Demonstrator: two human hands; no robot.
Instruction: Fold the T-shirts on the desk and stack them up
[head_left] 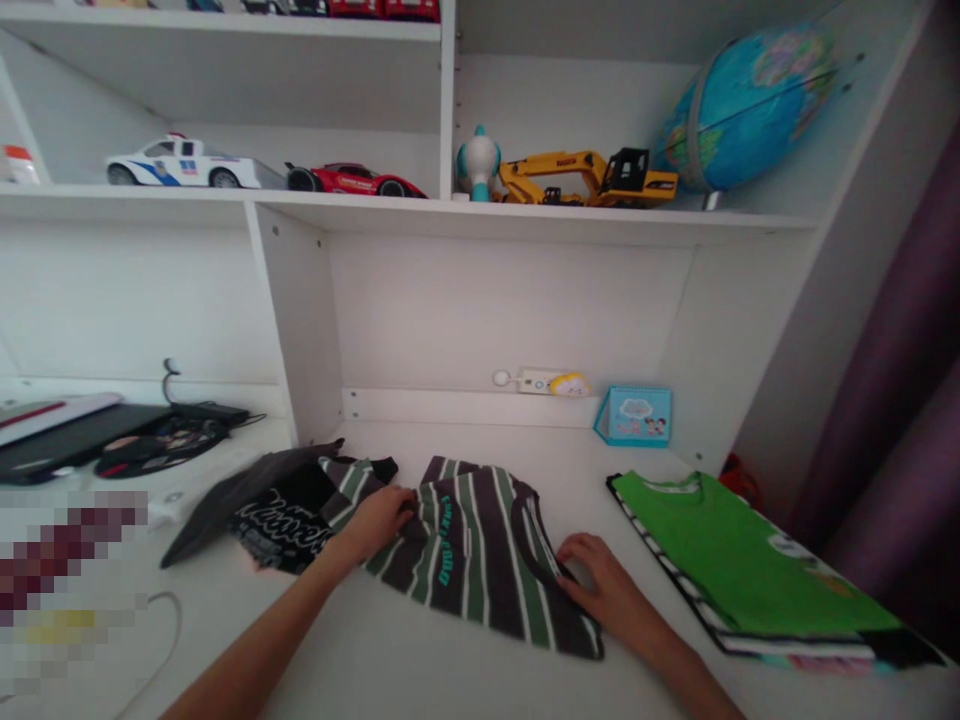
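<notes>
A striped shirt (491,545) in dark grey, green and white lies spread on the white desk, teal lettering running down its front. My left hand (379,522) is at its left side, fingers closed on the fabric near the sleeve. At the opposite edge, my right hand (600,582) pinches the cloth between thumb and fingers. Close by my left forearm lies a crumpled black garment (281,505) with white lettering, partly hidden under the arm. To the right of my right hand is a stack of folded clothes with a green shirt (720,550) on top.
A blue desk calendar (637,415) stands at the back beside a power strip (540,381). Above, a shelf (375,212) carries toy cars, a yellow toy excavator (592,180) and a globe (750,110). Dark flat items and cables lie left of a divider (296,320).
</notes>
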